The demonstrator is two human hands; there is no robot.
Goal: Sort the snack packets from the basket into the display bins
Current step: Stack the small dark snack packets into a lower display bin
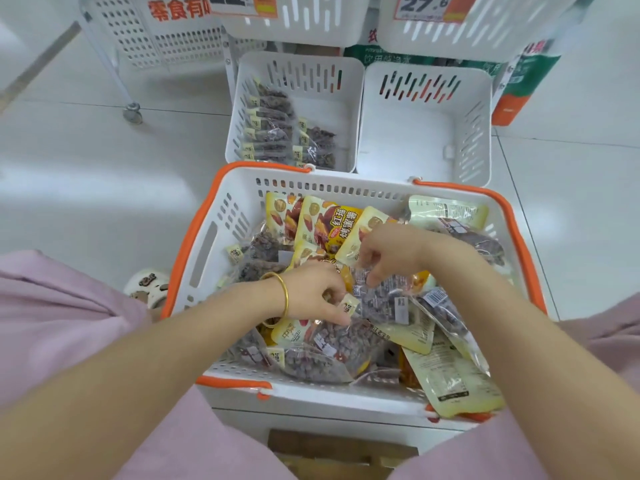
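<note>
Now left hand point(317, 294) and right hand point(393, 251) are both pinching one clear packet point(382, 297) inside one basket point(211, 220); two display bins point(427, 143) are standing beyond.

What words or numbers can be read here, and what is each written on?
"零食有": red, cut off, on the white perforated plastic cart.
"22": top cut off, on the left orange-and-white price tag.
"27.6": on the right orange-and-white price tag.
"红瑶烤蜜薯": on the yellow foil sweet-potato packet in the orange-rimmed white basket.
"饮用纯净水": faint, on the green carton.
Cream labels on the clear packets of dark snacks: too small to read.
</note>
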